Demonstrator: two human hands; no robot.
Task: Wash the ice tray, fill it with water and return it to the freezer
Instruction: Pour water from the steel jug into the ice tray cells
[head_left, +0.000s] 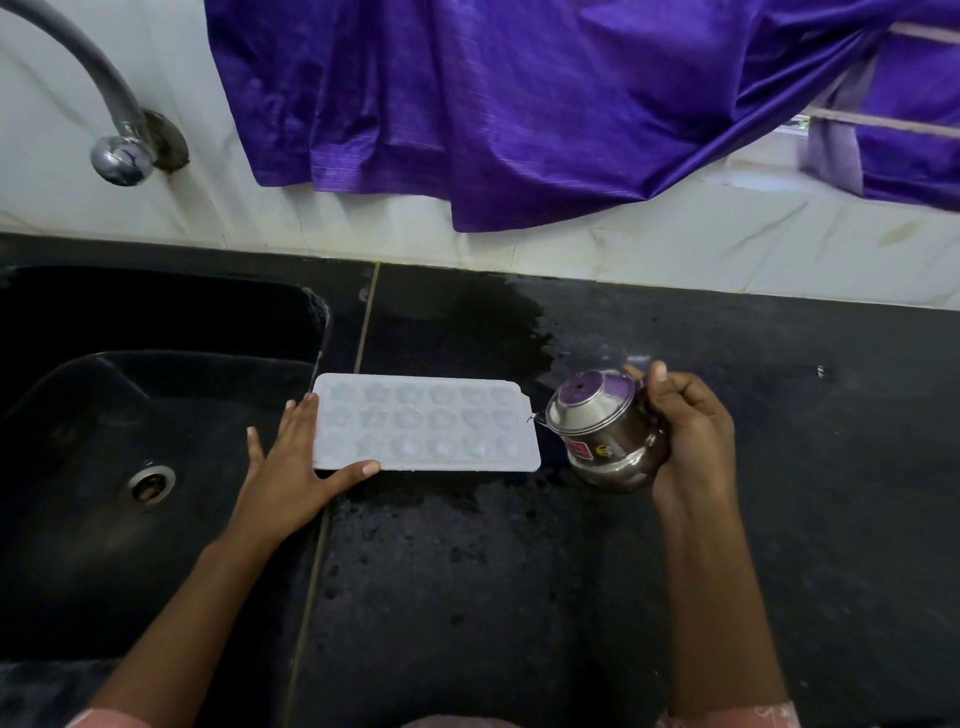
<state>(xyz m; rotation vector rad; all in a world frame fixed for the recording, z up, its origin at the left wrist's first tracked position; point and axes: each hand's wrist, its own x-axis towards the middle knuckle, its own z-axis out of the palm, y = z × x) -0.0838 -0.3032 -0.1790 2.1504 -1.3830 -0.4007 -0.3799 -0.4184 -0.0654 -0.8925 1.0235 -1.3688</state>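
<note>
A white ice tray (426, 422) with flower-shaped cells lies flat on the black counter just right of the sink. My left hand (296, 462) rests against its left end, fingers spread along the edge and thumb on the near rim. To the right of the tray, my right hand (685, 431) grips a small steel pot (602, 431), tilted with its mouth toward the tray's right end. A thin trickle of water shows at the pot's lip beside the tray.
A black sink (104, 415) with a drain (148, 484) lies at the left, under a wall tap (120, 156). The black counter (519, 571) is wet behind the tray. A purple cloth (519, 104) hangs over the tiled wall at the back.
</note>
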